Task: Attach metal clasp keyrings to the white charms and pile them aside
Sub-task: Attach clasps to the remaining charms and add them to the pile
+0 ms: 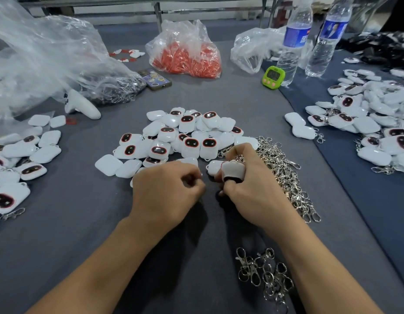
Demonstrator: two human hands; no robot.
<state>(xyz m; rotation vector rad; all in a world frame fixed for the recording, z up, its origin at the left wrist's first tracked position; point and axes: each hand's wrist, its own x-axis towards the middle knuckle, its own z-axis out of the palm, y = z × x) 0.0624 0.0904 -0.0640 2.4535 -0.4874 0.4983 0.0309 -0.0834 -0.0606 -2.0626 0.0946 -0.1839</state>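
Note:
A heap of white charms (185,137) with dark red-rimmed faces lies mid-table. Just in front of it, my right hand (248,186) grips one white charm (232,169), face down toward the wrist. My left hand (169,191) is beside it with fingers curled; the fingertips pinch something small that I cannot make out. A long pile of metal clasp keyrings (284,175) runs along the right of my right hand. A smaller bunch of clasps (264,275) lies under my right forearm. Charms with clasps attached are piled at the left (17,159).
Another large charm pile (373,123) covers the right side. At the back stand two water bottles (294,41), a green timer (273,78), a bag of red cords (187,53), a phone (154,79), a white controller (83,106) and big clear plastic bags (37,53).

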